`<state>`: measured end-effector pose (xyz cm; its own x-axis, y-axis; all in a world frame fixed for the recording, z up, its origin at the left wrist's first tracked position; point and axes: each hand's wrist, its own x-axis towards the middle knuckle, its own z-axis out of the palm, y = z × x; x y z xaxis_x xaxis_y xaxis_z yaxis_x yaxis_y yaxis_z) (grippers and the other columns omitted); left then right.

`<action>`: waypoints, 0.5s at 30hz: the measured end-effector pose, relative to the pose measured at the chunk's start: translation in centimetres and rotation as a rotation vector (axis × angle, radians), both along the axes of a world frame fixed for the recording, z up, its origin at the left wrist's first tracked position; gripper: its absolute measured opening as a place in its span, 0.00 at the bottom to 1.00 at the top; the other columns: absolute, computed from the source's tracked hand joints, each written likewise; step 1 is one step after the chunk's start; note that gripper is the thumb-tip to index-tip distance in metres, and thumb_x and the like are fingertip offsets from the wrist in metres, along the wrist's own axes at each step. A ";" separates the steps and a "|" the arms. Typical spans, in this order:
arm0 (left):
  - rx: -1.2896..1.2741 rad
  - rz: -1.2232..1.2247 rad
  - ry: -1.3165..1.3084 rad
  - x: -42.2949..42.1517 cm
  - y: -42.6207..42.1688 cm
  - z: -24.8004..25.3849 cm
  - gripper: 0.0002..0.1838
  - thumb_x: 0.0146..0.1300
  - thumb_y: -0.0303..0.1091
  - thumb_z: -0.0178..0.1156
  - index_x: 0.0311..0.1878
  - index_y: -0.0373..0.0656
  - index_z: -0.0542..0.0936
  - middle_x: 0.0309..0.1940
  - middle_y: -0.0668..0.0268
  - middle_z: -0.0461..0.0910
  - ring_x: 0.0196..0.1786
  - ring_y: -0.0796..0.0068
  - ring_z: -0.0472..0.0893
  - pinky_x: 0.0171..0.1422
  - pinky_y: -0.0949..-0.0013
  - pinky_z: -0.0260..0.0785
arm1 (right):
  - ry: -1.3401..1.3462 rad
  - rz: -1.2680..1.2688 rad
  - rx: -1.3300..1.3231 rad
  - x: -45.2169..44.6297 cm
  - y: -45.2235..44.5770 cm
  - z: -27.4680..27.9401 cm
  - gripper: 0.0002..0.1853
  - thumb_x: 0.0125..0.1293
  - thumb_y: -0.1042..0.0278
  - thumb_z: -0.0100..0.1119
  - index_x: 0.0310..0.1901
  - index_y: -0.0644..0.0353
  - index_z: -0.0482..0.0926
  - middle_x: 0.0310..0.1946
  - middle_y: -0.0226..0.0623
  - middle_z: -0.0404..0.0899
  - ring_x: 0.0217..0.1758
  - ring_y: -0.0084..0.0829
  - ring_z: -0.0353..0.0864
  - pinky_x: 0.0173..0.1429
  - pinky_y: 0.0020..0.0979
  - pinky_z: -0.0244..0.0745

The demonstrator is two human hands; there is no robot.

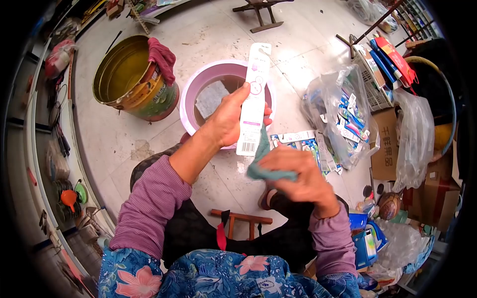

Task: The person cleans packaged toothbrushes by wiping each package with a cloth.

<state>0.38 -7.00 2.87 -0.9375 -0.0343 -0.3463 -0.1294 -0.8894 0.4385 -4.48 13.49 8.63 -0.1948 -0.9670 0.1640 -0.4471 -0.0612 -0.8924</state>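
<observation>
My left hand (pixel 229 117) grips a toothbrush package (pixel 255 99), a long white card whose printed back with a barcode faces me. Close to its lower end, my right hand (pixel 298 174) is closed on a green cloth (pixel 266 166); a strip of the cloth reaches up to the card's lower edge. Beneath the left hand stands a pink basin (pixel 191 94) of water with a light grey cloth (pixel 211 101) in it. On the floor to the right lie several toothbrush packages (pixel 310 144), beside a clear plastic bag (pixel 343 116) full of more of them.
A metal bucket (pixel 124 99) with a red cloth (pixel 162 59) over its rim stands left of the basin. Shelving (pixel 74 164) lines the left side. Cardboard boxes (pixel 386 144) and a white crate (pixel 372 84) are at the right. A small wooden stool (pixel 243 218) is between my legs.
</observation>
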 end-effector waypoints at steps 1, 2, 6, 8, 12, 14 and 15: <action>-0.032 -0.012 -0.002 0.0 0.0 0.0 0.23 0.72 0.53 0.45 0.57 0.45 0.71 0.42 0.55 0.78 0.48 0.58 0.80 0.52 0.56 0.75 | -0.069 -0.117 -0.037 -1.0 0.7 0.7 0.15 0.46 0.83 0.60 0.40 0.66 0.82 0.40 0.45 0.82 0.43 0.38 0.81 0.48 0.34 0.75; -0.064 -0.025 -0.004 0.1 0.1 0.1 0.22 0.72 0.52 0.45 0.57 0.45 0.71 0.43 0.56 0.78 0.47 0.59 0.80 0.51 0.57 0.76 | -0.137 -0.234 -0.073 -1.7 1.1 1.2 0.15 0.48 0.82 0.61 0.41 0.66 0.82 0.41 0.46 0.82 0.43 0.38 0.81 0.48 0.33 0.75; -0.191 -0.138 0.003 0.4 2.2 1.0 0.20 0.68 0.34 0.52 0.61 0.38 0.67 0.47 0.60 0.75 0.47 0.67 0.80 0.51 0.62 0.77 | 0.160 -0.742 -0.380 -2.7 0.1 1.2 0.19 0.48 0.81 0.64 0.45 0.65 0.81 0.47 0.47 0.80 0.49 0.43 0.79 0.55 0.36 0.73; -0.294 -0.271 0.100 0.9 3.3 0.9 0.20 0.60 0.23 0.57 0.56 0.37 0.68 0.45 0.60 0.76 0.47 0.66 0.79 0.50 0.62 0.77 | 0.527 -0.590 -0.509 -2.4 -0.9 0.4 0.20 0.47 0.82 0.62 0.46 0.64 0.81 0.49 0.46 0.79 0.53 0.45 0.77 0.58 0.39 0.71; -0.614 -0.342 0.193 2.7 5.0 0.7 0.25 0.53 0.18 0.54 0.58 0.33 0.71 0.41 0.62 0.78 0.40 0.75 0.77 0.43 0.72 0.72 | 0.600 -0.420 -0.333 -2.6 -2.3 -2.2 0.21 0.39 0.82 0.58 0.41 0.63 0.80 0.44 0.46 0.79 0.48 0.48 0.77 0.51 0.40 0.73; -0.541 -0.390 0.175 3.0 5.1 2.0 0.26 0.53 0.18 0.53 0.58 0.33 0.71 0.39 0.62 0.78 0.39 0.77 0.77 0.41 0.72 0.71 | 0.667 -0.543 -0.431 -5.3 -2.5 -2.6 0.20 0.40 0.82 0.58 0.40 0.64 0.80 0.40 0.45 0.79 0.43 0.47 0.77 0.47 0.39 0.73; -0.477 -0.429 0.149 3.1 5.2 2.7 0.26 0.52 0.18 0.52 0.59 0.32 0.71 0.38 0.61 0.79 0.38 0.78 0.77 0.39 0.73 0.70 | 0.681 -0.618 -0.422 -6.7 -2.3 -2.6 0.20 0.40 0.83 0.57 0.40 0.64 0.80 0.38 0.43 0.80 0.40 0.45 0.77 0.45 0.38 0.73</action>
<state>3.46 -1.80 5.57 -0.9388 0.2357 -0.2513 -0.3370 -0.4762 0.8122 -11.15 11.19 6.04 -0.3793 -0.5655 0.7324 -0.9133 0.1016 -0.3945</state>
